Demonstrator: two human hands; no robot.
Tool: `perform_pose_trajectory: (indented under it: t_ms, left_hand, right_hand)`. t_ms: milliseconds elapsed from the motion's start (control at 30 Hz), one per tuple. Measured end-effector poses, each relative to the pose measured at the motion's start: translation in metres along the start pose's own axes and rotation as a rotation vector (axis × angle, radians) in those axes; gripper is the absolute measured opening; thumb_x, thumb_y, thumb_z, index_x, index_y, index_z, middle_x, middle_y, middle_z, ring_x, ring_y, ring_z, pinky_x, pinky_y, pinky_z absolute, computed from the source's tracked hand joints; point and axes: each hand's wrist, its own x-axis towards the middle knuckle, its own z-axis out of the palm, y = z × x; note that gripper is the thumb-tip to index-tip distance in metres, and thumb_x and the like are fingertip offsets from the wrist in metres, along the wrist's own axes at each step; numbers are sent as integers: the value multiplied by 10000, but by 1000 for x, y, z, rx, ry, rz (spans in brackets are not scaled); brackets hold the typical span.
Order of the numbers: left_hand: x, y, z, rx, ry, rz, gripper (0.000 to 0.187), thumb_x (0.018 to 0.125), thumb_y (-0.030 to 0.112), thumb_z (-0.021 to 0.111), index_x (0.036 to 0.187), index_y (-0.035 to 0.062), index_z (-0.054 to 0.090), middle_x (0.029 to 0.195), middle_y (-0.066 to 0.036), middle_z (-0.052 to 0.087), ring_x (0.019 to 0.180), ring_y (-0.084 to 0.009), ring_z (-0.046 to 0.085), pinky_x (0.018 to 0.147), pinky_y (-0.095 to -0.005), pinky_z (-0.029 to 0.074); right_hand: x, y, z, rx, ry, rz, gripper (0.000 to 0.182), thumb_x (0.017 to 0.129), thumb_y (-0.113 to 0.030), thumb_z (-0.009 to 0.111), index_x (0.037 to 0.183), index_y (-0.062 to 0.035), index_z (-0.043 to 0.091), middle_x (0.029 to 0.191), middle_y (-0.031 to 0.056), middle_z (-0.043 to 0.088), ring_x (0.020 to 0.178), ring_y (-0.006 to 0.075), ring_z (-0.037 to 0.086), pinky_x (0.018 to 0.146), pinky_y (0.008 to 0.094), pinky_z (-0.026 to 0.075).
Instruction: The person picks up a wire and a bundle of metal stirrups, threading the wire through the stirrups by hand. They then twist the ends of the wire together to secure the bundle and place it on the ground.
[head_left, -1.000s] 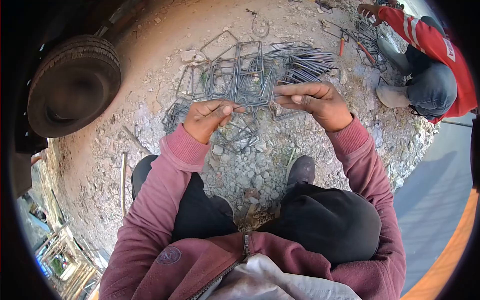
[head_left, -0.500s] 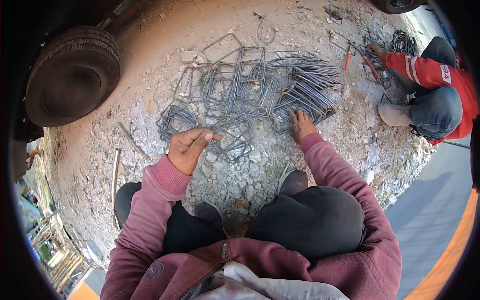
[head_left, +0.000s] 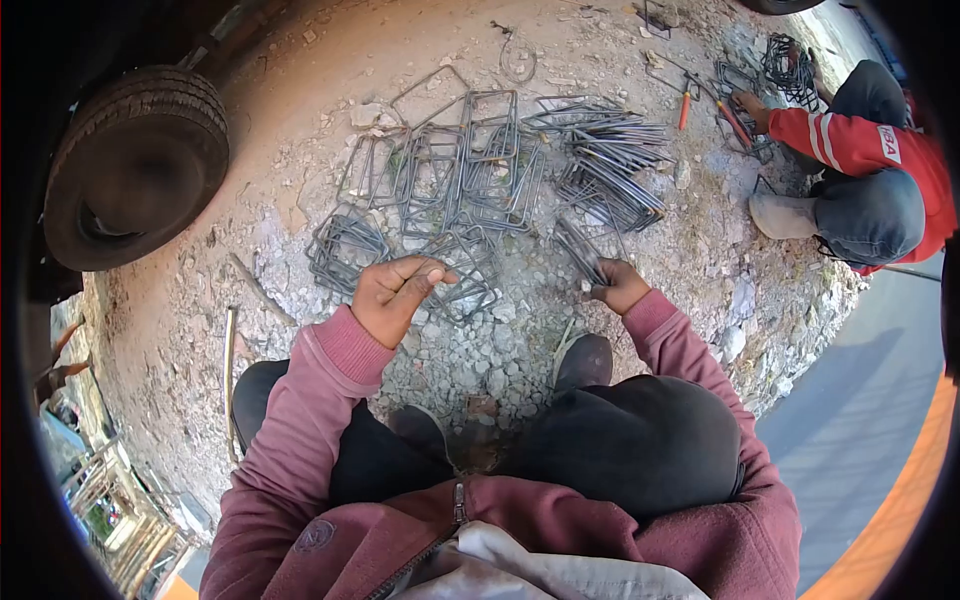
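My right hand (head_left: pixel 616 286) is closed on a few thin metal frames (head_left: pixel 577 252), held upright just nearer to me than the right-hand pile of bent metal frames (head_left: pixel 612 165). My left hand (head_left: pixel 398 298) has thumb and fingertips pressed together above the gravel; whatever is in the pinch is too small to make out. Past it lie a small stack of rectangular metal frames (head_left: pixel 345 250) and some loose frames by the fingertips. Larger rectangular frames (head_left: pixel 490 150) overlap one another on the dirt in the middle.
A co-worker in a red sleeve (head_left: pixel 835 138) crouches at the right, one hand at a red-handled tool (head_left: pixel 735 124). Another tool with an orange handle (head_left: pixel 684 110) lies nearby. A large tyre (head_left: pixel 135 170) stands at the left, and a stick (head_left: pixel 230 380) lies by my left knee.
My right hand has closed on a few frames and drawn them off the right-hand pile toward me. My left hand stays pinched, slightly shifted to the right.
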Motion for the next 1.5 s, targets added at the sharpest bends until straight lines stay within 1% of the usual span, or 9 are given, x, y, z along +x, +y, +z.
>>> perform_pose_trajectory:
  t_ms: [33, 133, 200, 367, 467, 867, 1167, 1367, 1500]
  left_hand:
    - [1, -1, 2, -9, -24, -17, 234, 876, 194, 525, 871, -5, 649, 655, 6, 542, 553, -56, 408, 530, -204, 361]
    - [8, -2, 15, 23, -139, -58, 185, 866, 124, 515, 873, -7, 645, 701, -28, 588, 614, -76, 474, 586, -221, 403]
    - [10, -5, 24, 139, -249, -86, 156, 853, 69, 507, 879, -2, 643, 772, -77, 649, 718, -100, 586, 672, -233, 456]
    - [16, -31, 48, 251, -238, 17, 137, 817, 105, 537, 852, 45, 654, 740, -101, 648, 644, -188, 624, 613, -272, 482]
    - [20, -26, 60, 298, -260, 74, 130, 816, 125, 542, 840, 63, 654, 745, -96, 646, 651, -221, 622, 610, -287, 483]
    - [19, -26, 64, 158, -255, 100, 158, 856, 23, 471, 890, -43, 611, 842, -114, 646, 783, -136, 604, 720, -241, 463]
    - [15, -28, 48, -15, -294, 158, 158, 834, -30, 476, 933, -58, 597, 875, -136, 634, 819, -160, 609, 755, -254, 482]
    - [17, -22, 49, 78, -252, 196, 144, 830, -3, 514, 926, -54, 608, 863, -136, 640, 804, -174, 619, 721, -262, 489]
    - [18, -24, 49, 228, -195, 255, 148, 812, 41, 544, 917, -30, 621, 877, -145, 645, 775, -220, 636, 692, -286, 503]
  right_hand:
    - [-10, -9, -5, 388, -25, 120, 329, 682, 16, 505, 1011, 12, 515, 888, 135, 600, 735, 245, 587, 630, 350, 487]
    - [-32, -4, -25, 797, 8, 129, 279, 690, 40, 497, 966, 1, 505, 833, 107, 582, 658, 195, 576, 556, 296, 477]
    - [-45, -12, -27, 817, 57, 70, 256, 691, 47, 495, 941, -3, 497, 813, 100, 579, 609, 180, 563, 531, 285, 467]
    - [-79, -85, -51, 656, 301, 60, 211, 713, 29, 475, 921, -2, 491, 771, 88, 571, 491, 136, 516, 442, 237, 413]
    - [-84, -116, -57, 606, 227, 49, 207, 768, -9, 458, 970, 4, 498, 760, 75, 572, 507, 129, 528, 463, 230, 424]
    - [-63, -120, 5, 205, 100, -51, 300, 823, 31, 394, 1122, 9, 391, 828, 54, 530, 623, 84, 496, 562, 201, 424]
    - [-75, -136, -65, 497, 344, 7, 330, 766, 48, 444, 1093, 7, 448, 739, 21, 546, 515, 80, 450, 464, 209, 371]
    - [-76, -145, -67, 673, 147, 97, 361, 771, 31, 471, 1128, 18, 419, 761, 56, 580, 498, 95, 469, 438, 218, 370]
    - [-87, -165, -64, 504, 97, 59, 415, 770, 21, 463, 1177, 33, 383, 792, 66, 596, 494, 97, 483, 431, 208, 375]
